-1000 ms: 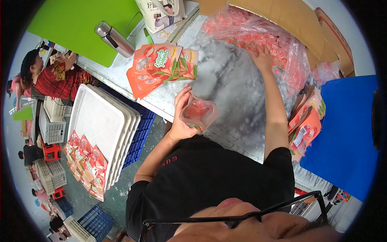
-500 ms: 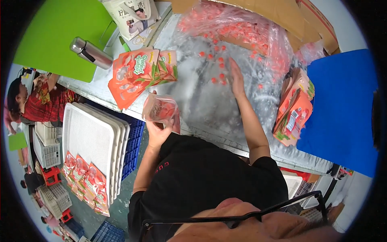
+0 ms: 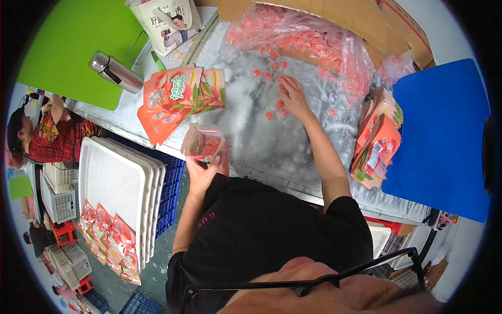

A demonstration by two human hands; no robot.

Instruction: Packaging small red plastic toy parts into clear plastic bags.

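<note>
My left hand [image 3: 202, 177] grips an open-topped pink pouch [image 3: 201, 142] upright at the table's front edge, its mouth spread and something reddish showing inside. Out over the metal tabletop [image 3: 253, 141], my right hand [image 3: 295, 97] lies palm down with fingers loosely apart, among several small wrapped red pieces [image 3: 257, 73]. Whether a piece is under those fingers is hidden. Beyond it, a clear plastic bag [image 3: 353, 60] spills many more of these red pieces. A fan of flat printed pouches [image 3: 170, 99] lies left of the hands.
A stack of pouches [image 3: 377, 149] stands at the right beside a blue board [image 3: 439, 141]. A steel flask [image 3: 117, 73], a white tote bag [image 3: 170, 31] and a green board [image 3: 68, 47] are at the left. White trays [image 3: 112, 167] carry filled pouches [image 3: 112, 238]. A cardboard box [image 3: 361, 21] stands behind.
My right hand has swung left across the tabletop, its fingers now bent over the red pieces. Several loose pieces have shifted or are covered. The left hand still holds the pouch.
</note>
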